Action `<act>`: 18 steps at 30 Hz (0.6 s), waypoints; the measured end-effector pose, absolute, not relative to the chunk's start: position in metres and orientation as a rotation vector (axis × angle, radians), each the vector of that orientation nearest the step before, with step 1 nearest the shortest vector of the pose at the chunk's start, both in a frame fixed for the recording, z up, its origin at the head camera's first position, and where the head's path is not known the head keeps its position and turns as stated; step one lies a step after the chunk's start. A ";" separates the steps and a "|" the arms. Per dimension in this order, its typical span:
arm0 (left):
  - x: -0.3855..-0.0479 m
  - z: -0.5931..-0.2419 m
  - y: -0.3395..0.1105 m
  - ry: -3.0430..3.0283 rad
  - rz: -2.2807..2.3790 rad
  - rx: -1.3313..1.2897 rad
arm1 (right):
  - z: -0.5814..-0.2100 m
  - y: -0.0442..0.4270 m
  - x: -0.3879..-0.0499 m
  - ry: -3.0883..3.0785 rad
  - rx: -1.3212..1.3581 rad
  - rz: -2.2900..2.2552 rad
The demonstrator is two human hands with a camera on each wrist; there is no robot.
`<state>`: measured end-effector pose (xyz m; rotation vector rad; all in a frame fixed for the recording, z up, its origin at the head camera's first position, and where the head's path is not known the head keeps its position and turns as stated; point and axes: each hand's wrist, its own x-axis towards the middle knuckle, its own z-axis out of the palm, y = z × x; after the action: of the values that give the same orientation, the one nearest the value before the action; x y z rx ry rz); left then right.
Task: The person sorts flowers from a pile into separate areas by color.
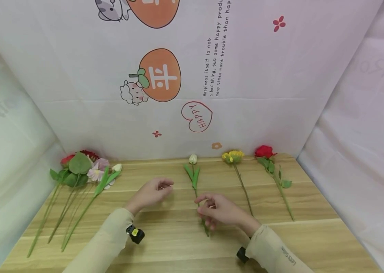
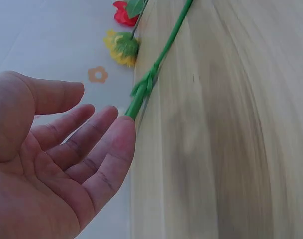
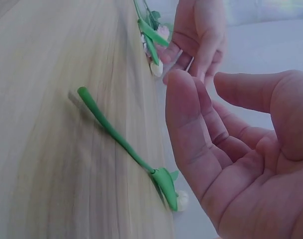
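Observation:
A white artificial tulip [image 1: 193,159] with green leaves lies at the middle of the table, its bloom toward the back wall. My right hand [image 1: 220,210] hovers over the lower part of its stem. In the right wrist view, the stem [image 3: 119,139] lies apart from the loosely bent fingers, which hold nothing. My left hand [image 1: 151,193] is raised to the left of the tulip, fingers relaxed. The left wrist view shows its palm [image 2: 47,194] holding nothing, with the tulip's green stem [image 2: 171,40] beyond the fingertips.
To the right lie a yellow flower [image 1: 233,156] and a red rose [image 1: 264,151]. A group of flowers at the left includes a pale purple bloom [image 1: 99,169] and another white tulip [image 1: 117,167]. A printed white cloth [image 1: 246,113] hangs behind the wooden table [image 1: 164,242].

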<state>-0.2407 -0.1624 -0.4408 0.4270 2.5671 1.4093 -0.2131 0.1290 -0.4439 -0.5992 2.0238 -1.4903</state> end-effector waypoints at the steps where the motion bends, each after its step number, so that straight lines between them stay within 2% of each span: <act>1: -0.240 -0.439 -0.168 2.582 1.398 0.419 | -0.443 0.129 -0.212 2.023 -0.597 -1.492; 18: -0.219 -0.417 -0.293 2.957 1.164 0.408 | -0.441 0.133 -0.212 1.993 -0.603 -1.519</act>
<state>-0.2190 -0.2931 -0.4171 0.4078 2.9574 1.1640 -0.2118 0.1327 -0.4405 -0.6030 1.9932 -1.5187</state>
